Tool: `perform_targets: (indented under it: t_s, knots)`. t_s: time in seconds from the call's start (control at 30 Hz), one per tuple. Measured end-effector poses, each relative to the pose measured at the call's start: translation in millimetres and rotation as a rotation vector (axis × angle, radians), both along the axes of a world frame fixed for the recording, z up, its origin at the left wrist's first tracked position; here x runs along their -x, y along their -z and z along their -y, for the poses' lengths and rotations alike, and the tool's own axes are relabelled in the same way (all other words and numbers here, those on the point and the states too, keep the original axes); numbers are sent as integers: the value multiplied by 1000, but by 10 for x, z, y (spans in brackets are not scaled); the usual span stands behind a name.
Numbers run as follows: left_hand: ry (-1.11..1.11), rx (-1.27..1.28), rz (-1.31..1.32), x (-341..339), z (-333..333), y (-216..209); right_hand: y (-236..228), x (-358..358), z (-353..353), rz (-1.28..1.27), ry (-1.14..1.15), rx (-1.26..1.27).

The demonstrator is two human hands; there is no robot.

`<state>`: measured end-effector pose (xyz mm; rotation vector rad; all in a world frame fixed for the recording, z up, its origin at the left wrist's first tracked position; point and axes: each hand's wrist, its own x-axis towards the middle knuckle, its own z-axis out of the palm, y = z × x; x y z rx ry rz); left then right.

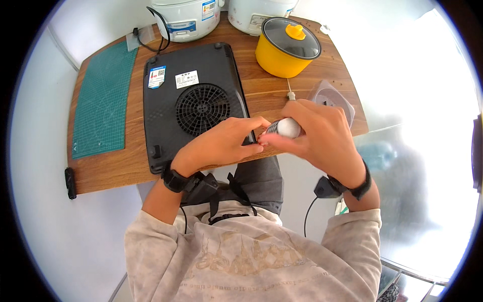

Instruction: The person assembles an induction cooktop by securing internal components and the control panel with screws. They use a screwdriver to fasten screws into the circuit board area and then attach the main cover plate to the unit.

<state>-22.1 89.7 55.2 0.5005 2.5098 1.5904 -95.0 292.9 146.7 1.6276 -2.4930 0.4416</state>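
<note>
My right hand (324, 141) is closed round a small white cylinder (288, 128) with a round pale end and dark print along its side. My left hand (219, 141) meets it from the other side, thumb and fingertips pinching at its far end, which the fingers partly hide. Both hands are held over the table's front edge. Just left of them lies a black induction cooker (166, 110), underside up, with a round fan grille (203, 108) and stickers showing. Its right edge passes beneath my left fingertips.
A yellow pot (282, 59) with a glass lid stands at the back right, a plug (291, 95) in front of it. Right of my hands is a clear plastic piece (343, 103). Two rice cookers (188, 25) stand behind; a green cutting mat (103, 100) lies left on the wooden table (100, 176).
</note>
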Motion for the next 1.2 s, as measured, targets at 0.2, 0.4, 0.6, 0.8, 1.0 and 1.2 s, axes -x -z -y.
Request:
perform_targets:
  t_s: [0.2, 0.4, 0.6, 0.8, 1.0, 1.2]
  knots:
    - [-102, 417, -381, -46, 23, 430, 70, 83, 210, -156, 223, -69]
    - [-171, 544, -455, -60, -5, 644, 185, 43, 131, 140, 41, 137]
    - [-180, 578, -445, -72, -33, 662, 9, -70, 12, 492, -28, 223]
    - [-183, 553, -445, -64, -26, 695, -49, -38, -38, 32, 182, -79]
    - [-202, 523, -490, -47, -34, 787, 158, -27, 127, 42, 110, 125]
    - [-226, 534, -527, -68, -52, 822, -12, -140, 48, 374, 0, 94]
